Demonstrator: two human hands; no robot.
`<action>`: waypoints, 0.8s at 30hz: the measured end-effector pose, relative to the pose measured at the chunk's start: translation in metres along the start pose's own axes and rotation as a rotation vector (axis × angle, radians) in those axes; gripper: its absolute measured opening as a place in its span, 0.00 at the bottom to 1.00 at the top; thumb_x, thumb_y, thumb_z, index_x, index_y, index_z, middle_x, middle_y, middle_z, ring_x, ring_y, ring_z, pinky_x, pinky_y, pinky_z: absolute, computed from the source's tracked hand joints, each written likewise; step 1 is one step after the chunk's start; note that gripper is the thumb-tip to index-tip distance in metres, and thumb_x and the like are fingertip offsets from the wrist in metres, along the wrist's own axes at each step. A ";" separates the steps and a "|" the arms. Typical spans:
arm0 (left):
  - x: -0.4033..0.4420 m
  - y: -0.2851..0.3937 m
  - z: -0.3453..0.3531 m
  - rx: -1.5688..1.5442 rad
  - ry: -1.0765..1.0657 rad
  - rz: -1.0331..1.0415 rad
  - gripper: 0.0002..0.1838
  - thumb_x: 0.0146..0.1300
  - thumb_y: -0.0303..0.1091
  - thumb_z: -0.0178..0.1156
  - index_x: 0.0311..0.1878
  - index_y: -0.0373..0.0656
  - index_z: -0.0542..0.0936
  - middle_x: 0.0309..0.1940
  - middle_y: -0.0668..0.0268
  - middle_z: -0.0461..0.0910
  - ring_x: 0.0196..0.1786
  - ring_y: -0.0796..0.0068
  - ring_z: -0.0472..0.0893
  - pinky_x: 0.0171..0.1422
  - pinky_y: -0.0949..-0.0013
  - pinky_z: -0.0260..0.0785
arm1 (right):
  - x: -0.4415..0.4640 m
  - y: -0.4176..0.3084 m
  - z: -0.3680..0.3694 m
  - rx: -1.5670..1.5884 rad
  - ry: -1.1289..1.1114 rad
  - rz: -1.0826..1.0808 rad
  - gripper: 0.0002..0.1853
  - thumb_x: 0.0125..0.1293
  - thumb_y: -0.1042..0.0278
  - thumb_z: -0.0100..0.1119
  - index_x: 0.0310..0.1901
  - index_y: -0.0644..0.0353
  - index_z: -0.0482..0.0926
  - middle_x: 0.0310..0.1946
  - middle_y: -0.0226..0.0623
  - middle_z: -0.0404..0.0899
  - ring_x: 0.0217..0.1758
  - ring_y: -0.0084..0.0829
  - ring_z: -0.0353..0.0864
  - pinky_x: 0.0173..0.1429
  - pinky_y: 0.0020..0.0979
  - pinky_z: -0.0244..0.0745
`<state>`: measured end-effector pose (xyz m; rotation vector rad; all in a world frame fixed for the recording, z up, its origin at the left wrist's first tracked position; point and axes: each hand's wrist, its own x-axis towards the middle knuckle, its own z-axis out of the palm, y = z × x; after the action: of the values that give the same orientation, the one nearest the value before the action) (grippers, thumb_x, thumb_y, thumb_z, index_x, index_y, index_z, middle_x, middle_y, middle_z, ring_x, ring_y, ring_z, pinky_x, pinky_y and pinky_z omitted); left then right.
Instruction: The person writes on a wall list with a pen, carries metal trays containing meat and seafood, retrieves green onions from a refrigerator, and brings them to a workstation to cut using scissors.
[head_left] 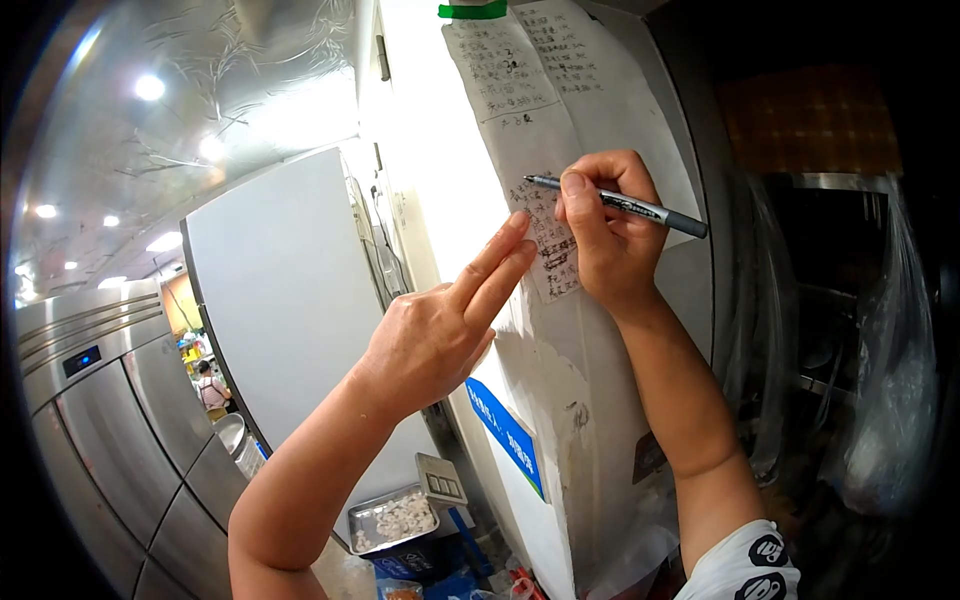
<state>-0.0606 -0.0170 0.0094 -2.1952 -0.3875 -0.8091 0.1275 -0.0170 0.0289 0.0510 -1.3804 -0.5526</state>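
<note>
My right hand [617, 225] is closed around a grey and black pen [640, 207], whose tip touches or hovers just over a handwritten paper strip [512, 90]. The strip hangs on a white upright surface, with green tape [473, 11] at its top. Rows of dark handwriting cover parts of it, and some lines low down look struck through. Two extended fingers of my left hand [445, 325] lie against the strip's left edge, below the pen tip. Nothing shows in that hand; its other fingers are bent and partly hidden.
Below stands a metal tray [362, 543] of pale pieces beside a small scale-like box [440, 478]. A blue sign [505, 435] is stuck on the white surface. Steel fridge doors [120, 420] fill the left; a person [211, 388] is far behind. Plastic bags [880, 400] hang at right.
</note>
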 end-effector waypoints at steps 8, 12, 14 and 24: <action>0.000 0.000 0.001 -0.006 0.005 0.004 0.45 0.44 0.28 0.65 0.67 0.46 0.55 0.70 0.64 0.48 0.48 0.64 0.78 0.37 0.72 0.80 | 0.001 0.000 0.001 -0.014 -0.001 -0.014 0.04 0.63 0.71 0.54 0.33 0.60 0.70 0.20 0.24 0.71 0.18 0.09 0.64 0.21 0.14 0.59; 0.000 -0.001 0.001 0.007 -0.015 -0.010 0.44 0.44 0.28 0.65 0.67 0.46 0.56 0.70 0.65 0.48 0.49 0.64 0.78 0.38 0.72 0.80 | 0.002 -0.001 0.001 -0.024 -0.016 -0.028 0.05 0.63 0.70 0.54 0.33 0.60 0.70 0.20 0.24 0.71 0.18 0.09 0.64 0.21 0.14 0.59; 0.000 0.000 0.000 0.006 -0.015 -0.011 0.43 0.44 0.28 0.65 0.67 0.46 0.56 0.70 0.65 0.48 0.49 0.63 0.78 0.38 0.71 0.80 | 0.002 -0.002 0.001 -0.029 -0.020 -0.015 0.05 0.64 0.70 0.53 0.33 0.60 0.70 0.20 0.24 0.71 0.18 0.09 0.64 0.21 0.13 0.59; 0.000 -0.001 0.000 -0.006 0.000 0.009 0.44 0.44 0.27 0.65 0.67 0.46 0.55 0.70 0.64 0.48 0.50 0.62 0.77 0.38 0.71 0.79 | 0.001 -0.002 0.001 -0.050 -0.023 -0.008 0.05 0.63 0.70 0.54 0.33 0.60 0.70 0.20 0.24 0.71 0.18 0.09 0.64 0.21 0.14 0.60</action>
<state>-0.0613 -0.0158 0.0099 -2.2011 -0.3754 -0.8072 0.1259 -0.0187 0.0297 0.0094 -1.3884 -0.5956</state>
